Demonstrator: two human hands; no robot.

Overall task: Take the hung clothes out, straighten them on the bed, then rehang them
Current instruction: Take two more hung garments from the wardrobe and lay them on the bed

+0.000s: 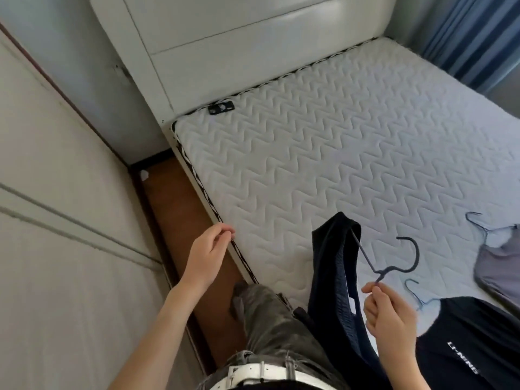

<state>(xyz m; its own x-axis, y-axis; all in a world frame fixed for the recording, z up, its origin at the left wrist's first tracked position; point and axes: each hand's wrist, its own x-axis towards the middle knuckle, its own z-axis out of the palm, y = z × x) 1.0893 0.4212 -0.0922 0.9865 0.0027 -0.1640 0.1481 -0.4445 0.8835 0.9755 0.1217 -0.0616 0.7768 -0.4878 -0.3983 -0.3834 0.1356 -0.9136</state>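
Note:
My right hand pinches a dark blue hanger by one arm, its hook pointing up over the bed. A dark navy garment hangs from that hanger and drapes down past the mattress edge. My left hand hovers over the bed's left edge with fingers loosely curled, holding nothing. A black T-shirt with white lettering lies flat on the mattress on a blue hanger. A grey garment on another hanger lies at the right edge.
White wardrobe doors stand at the left, with a narrow strip of brown floor between them and the bed. A padded white headboard is at the back. Blue curtains hang at the far right.

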